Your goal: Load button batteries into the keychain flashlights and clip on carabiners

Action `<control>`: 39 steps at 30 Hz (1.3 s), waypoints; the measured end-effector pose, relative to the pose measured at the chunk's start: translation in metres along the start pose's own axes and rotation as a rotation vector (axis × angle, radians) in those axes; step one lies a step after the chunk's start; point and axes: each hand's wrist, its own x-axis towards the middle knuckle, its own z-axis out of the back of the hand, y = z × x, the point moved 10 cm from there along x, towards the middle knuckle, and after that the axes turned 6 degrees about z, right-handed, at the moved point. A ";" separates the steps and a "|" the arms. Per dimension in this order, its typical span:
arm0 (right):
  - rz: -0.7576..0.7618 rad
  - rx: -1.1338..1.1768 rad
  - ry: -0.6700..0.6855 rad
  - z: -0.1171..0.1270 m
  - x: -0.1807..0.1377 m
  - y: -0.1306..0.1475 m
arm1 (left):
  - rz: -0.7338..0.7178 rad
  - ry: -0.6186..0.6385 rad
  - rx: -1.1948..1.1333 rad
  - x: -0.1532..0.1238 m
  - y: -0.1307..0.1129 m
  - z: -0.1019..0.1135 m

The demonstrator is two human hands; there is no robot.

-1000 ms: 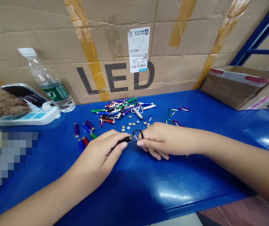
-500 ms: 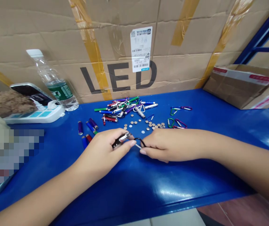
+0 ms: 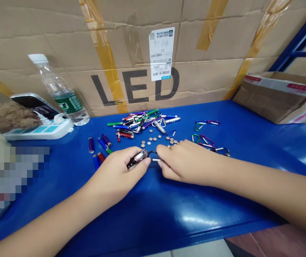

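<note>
1. At frame centre the left hand (image 3: 121,171) pinches a small black flashlight (image 3: 137,159) with a silver tip; the right hand (image 3: 185,162) grips its black carabiner (image 3: 152,154)
2. Bare blue table (image 3: 169,214) fills the lower frame
3. One bottle (image 3: 62,94) upper left, roughly five loose carabiners (image 3: 206,137) right of centre

- The blue table (image 3: 169,214) is seen to be smooth and shiny.
- The big box (image 3: 62,43) is made of rough, dull cardboard.
- The little torch (image 3: 137,159) is shiny metal.
- The bottle (image 3: 59,91) is made of clear plastic.
- The small round batteries (image 3: 153,140) look like dull metal.
</note>
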 end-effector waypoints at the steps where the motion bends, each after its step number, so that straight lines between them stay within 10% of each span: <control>1: -0.019 0.002 -0.006 0.001 0.000 -0.003 | -0.010 0.025 0.011 -0.001 -0.001 -0.003; 15: -0.085 0.145 -0.029 0.001 0.002 -0.003 | 0.013 0.111 -0.050 -0.003 -0.002 -0.013; 39: -0.090 0.210 -0.044 0.001 0.003 -0.004 | -0.229 -0.094 0.231 -0.008 -0.026 -0.007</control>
